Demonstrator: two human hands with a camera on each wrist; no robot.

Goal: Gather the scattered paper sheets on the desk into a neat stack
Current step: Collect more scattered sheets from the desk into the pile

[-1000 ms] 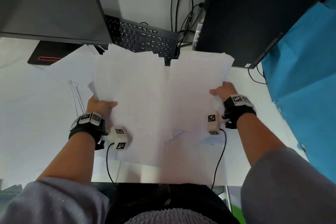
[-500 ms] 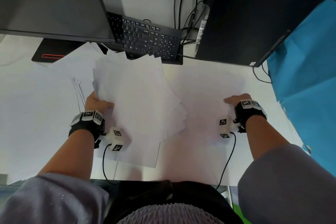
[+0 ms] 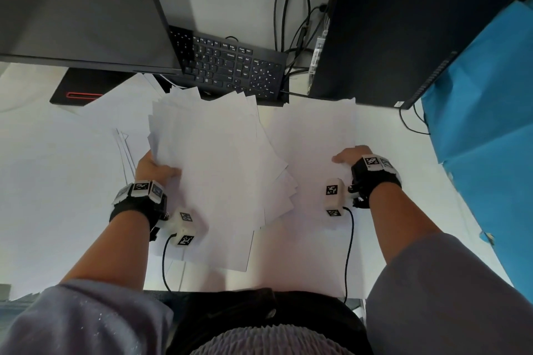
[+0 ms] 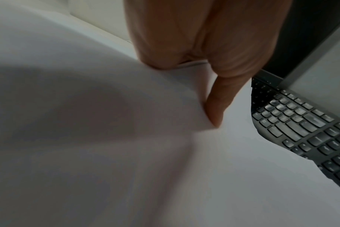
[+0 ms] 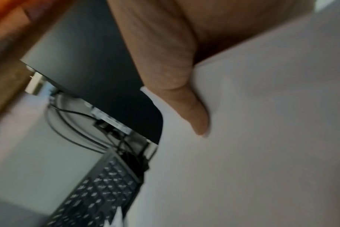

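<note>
My left hand grips a fanned bundle of white paper sheets by its left edge, thumb on top; in the left wrist view the thumb presses on the bundle. My right hand pinches the right edge of other white sheets that lie low over the desk. Seen from the right wrist, its thumb lies on the paper and the other fingers are hidden beneath. The two lots sit side by side, the bundle's right corners overlapping the right sheets.
More loose sheets lie on the white desk at the left, under the monitor. A black keyboard stands just behind the papers. A dark computer tower and cables are at the back right, a blue cloth at the right.
My right hand has carried its sheets down and to the right, away from the left bundle. The left bundle stays in my left hand, a little lower than before.
</note>
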